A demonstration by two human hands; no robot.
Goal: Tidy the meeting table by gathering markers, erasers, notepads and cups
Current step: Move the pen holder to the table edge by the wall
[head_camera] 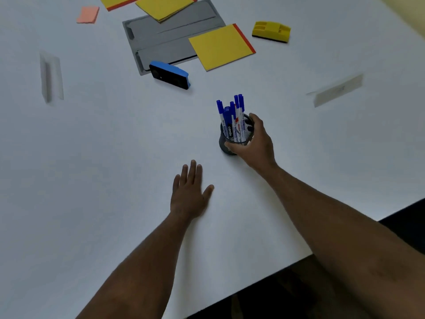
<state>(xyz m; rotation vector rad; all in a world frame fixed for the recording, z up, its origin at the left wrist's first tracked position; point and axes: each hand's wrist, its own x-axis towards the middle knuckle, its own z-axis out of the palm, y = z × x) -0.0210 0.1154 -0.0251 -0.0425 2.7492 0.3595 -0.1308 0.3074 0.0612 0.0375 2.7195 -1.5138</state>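
Right hand (255, 143) grips mesh cup (226, 143) of markers (232, 116) — left hand (188, 194) flat, open.

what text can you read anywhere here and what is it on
"camlin": white letters on the dark barrel of a blue-capped marker in the black mesh cup, gripped by the right hand.
Other blue-capped white markers: print too small to read.
Folded white table card: markings blurred.

bare table (103, 157) left, erasers (170, 74) beyond

Three notepads (221, 47), two erasers (169, 74).
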